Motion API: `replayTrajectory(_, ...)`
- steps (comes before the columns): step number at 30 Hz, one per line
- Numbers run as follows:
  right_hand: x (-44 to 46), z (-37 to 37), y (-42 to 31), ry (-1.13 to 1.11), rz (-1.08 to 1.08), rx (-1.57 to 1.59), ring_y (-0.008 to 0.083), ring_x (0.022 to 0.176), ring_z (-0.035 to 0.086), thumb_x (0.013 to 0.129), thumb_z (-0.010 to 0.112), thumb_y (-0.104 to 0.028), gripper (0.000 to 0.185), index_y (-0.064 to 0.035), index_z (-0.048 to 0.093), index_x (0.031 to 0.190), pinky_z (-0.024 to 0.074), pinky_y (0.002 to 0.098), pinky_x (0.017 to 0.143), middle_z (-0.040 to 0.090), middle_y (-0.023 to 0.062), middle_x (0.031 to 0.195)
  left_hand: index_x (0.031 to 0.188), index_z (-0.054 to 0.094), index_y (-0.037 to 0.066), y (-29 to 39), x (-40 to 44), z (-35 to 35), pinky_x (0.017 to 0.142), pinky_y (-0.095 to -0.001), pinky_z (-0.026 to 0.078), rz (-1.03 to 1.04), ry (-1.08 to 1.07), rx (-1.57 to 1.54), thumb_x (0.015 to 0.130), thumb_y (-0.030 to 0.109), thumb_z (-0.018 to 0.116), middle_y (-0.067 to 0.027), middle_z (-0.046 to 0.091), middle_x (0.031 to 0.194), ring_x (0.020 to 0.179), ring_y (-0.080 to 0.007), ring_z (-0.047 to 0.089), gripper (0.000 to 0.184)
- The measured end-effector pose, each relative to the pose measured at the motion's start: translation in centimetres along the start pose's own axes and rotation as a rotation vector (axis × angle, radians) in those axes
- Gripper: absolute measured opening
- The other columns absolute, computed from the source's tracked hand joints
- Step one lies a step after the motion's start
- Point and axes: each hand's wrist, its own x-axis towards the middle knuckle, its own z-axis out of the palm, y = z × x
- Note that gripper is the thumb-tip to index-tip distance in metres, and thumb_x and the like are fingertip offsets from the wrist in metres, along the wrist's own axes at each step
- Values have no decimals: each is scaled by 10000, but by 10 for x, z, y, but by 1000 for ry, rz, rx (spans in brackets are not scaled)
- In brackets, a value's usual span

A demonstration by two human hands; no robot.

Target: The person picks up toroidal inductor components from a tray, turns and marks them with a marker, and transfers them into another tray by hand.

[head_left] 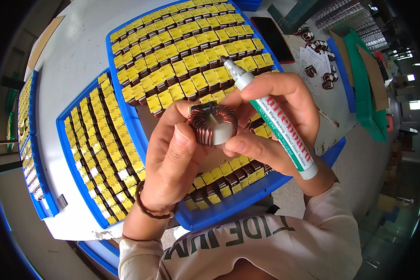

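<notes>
A copper-wound ring coil (205, 126) with a black piece on its top edge and a whitish part at its lower right is held up over the large blue tray. My left hand (169, 149) grips it from the left, thumb on the windings. The fingertips of my right hand (280, 121) touch the coil's right side. That same hand also holds a white marker (277, 123) with red and green lettering, its dark tip uncapped and pointing up and left. Under both hands lie rows of yellow-topped coils (191, 63) in the tray (228, 214).
A second blue tray (65, 140) of yellow-topped parts lies left, another (44, 196) at the far left. A black phone (273, 39) is beyond the large tray. Loose coils (311, 71) lie on papers at the right, near a green bin (366, 93).
</notes>
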Motion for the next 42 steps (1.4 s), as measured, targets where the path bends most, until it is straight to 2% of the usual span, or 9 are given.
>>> replayTrajectory(2, -1, 0, -1, 3, 8, -7, 170, 715, 605, 624, 797, -38, 545, -30, 461, 1054, 501, 235, 592, 612, 143, 948, 1234, 431, 14, -1, 0, 0, 798, -340, 484, 8, 12, 4, 912, 450, 453, -178, 528, 1155, 979, -244, 560, 542)
replayTrajectory(6, -2, 0, -2, 23, 36, 3, 157, 704, 594, 621, 801, -40, 549, -32, 465, 1055, 492, 218, 592, 609, 127, 927, 1211, 457, 14, -2, 0, 1, 804, -339, 480, -2, -18, -221, 919, 454, 435, -166, 542, 1132, 966, -240, 564, 528)
replayTrajectory(12, -2, 0, -2, -9, 57, 18, 158, 722, 593, 634, 797, -57, 525, -22, 474, 1046, 490, 224, 611, 601, 113, 901, 1191, 478, 15, -2, -1, 1, 804, -345, 472, 2, -9, -184, 926, 476, 401, -156, 553, 1105, 951, -233, 563, 537)
replayTrajectory(17, -1, 2, -2, -8, 23, -34, 138, 678, 556, 651, 788, -86, 451, -11, 512, 1000, 457, 221, 595, 585, 89, 846, 1173, 488, 15, 1, 0, 7, 795, -343, 460, -43, 68, 10, 932, 495, 366, -141, 560, 1066, 933, -223, 559, 552)
replayTrajectory(21, 1, -1, -4, -88, -49, -146, 117, 621, 498, 660, 779, -109, 383, -8, 547, 947, 412, 218, 567, 563, 67, 796, 1070, 469, -23, 3, 3, 6, 822, -343, 464, -76, 19, -64, 959, 374, 372, -196, 581, 1033, 919, -241, 582, 425)
replayTrajectory(27, 0, 1, -1, -57, -79, -156, 104, 578, 442, 653, 779, -109, 350, -16, 571, 919, 375, 216, 544, 545, 54, 764, 1047, 490, -23, 0, 4, 4, 824, -334, 462, -63, -16, -119, 962, 383, 357, -194, 587, 1016, 920, -237, 583, 434)
replayTrajectory(32, 1, 0, 0, -108, -107, -161, 114, 596, 475, 677, 763, -97, 376, -15, 538, 967, 404, 211, 550, 570, 86, 806, 1075, 474, -27, 3, 3, 7, 798, -326, 471, -44, 35, -95, 953, 323, 410, -189, 586, 1005, 900, -232, 587, 376)
replayTrajectory(37, -2, 6, -5, 12, 17, -53, 118, 615, 502, 735, 715, -84, 369, -21, 490, 1020, 434, 204, 554, 593, 127, 870, 1181, 453, -7, 3, 1, -1, 796, -325, 462, 12, -11, -3, 942, 338, 414, -161, 549, 1021, 889, -224, 560, 422)
replayTrajectory(42, 1, 11, -6, 133, 61, 166, 116, 631, 520, 784, 656, -65, 338, -28, 452, 1051, 456, 198, 559, 601, 155, 925, 1218, 404, -8, 4, 5, 1, 804, -322, 489, -6, -90, -183, 928, 193, 438, -176, 549, 1018, 861, -233, 583, 355)
